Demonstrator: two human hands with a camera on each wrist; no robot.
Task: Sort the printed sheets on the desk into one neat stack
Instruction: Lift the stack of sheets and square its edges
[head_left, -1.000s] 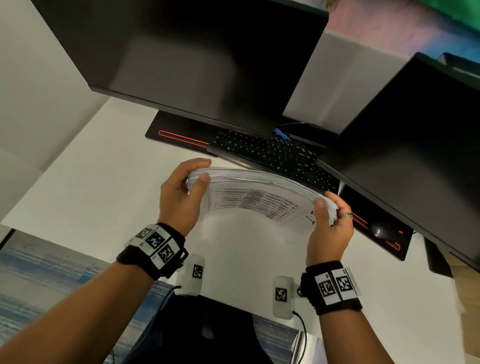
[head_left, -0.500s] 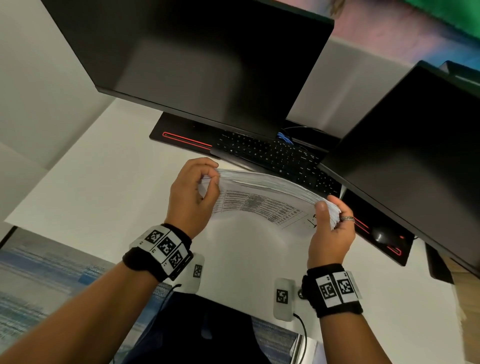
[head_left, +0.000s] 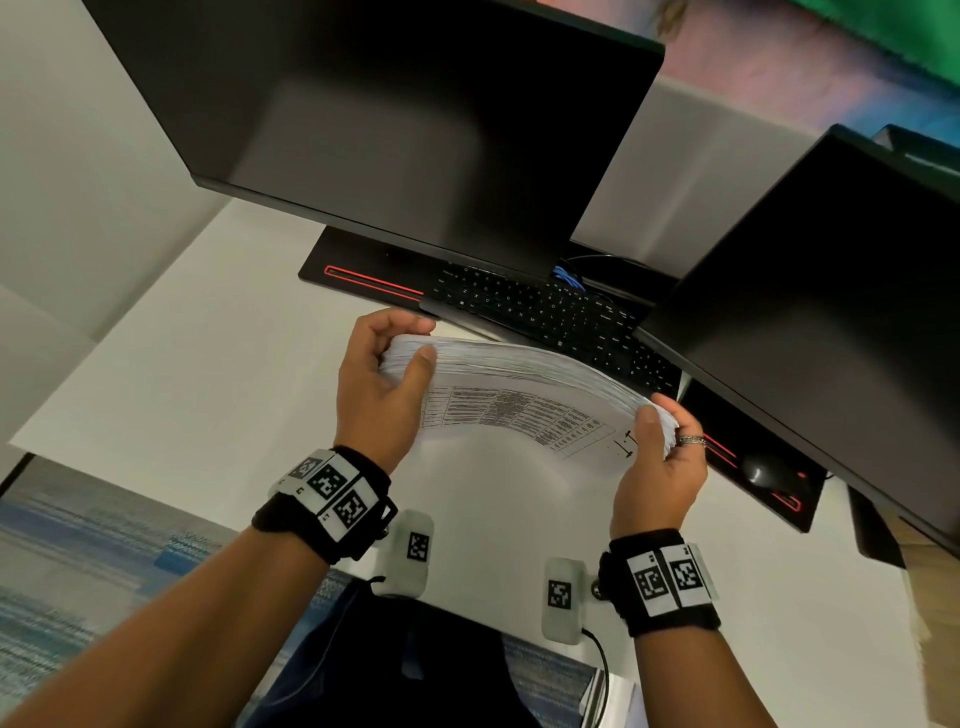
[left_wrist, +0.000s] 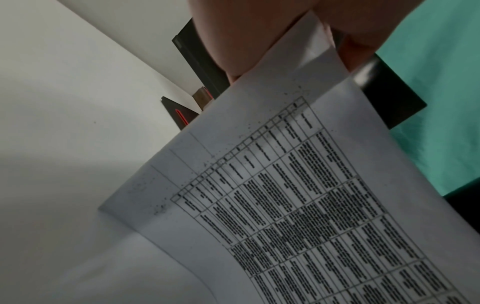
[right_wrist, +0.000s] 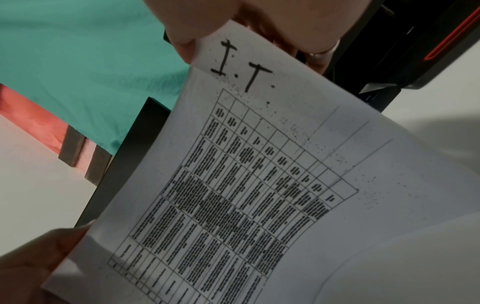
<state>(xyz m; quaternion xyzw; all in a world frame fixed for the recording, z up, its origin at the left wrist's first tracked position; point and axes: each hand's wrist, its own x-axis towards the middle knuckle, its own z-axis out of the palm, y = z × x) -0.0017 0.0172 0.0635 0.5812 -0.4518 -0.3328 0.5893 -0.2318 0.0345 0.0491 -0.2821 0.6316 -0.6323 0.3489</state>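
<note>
Since a second ago, both hands have kept the stack of printed sheets raised above the desk, little shifted. Left hand pinches one end, right hand the other. Handwritten "I.T." tops a printed table; its small print is unreadable.

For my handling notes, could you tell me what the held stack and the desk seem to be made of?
Stack of sheets: thin matte white paper; it bows between both hands and shows many fine edges. Desk: smooth white top, probably laminate; only its even, low-sheen surface shows.
</note>
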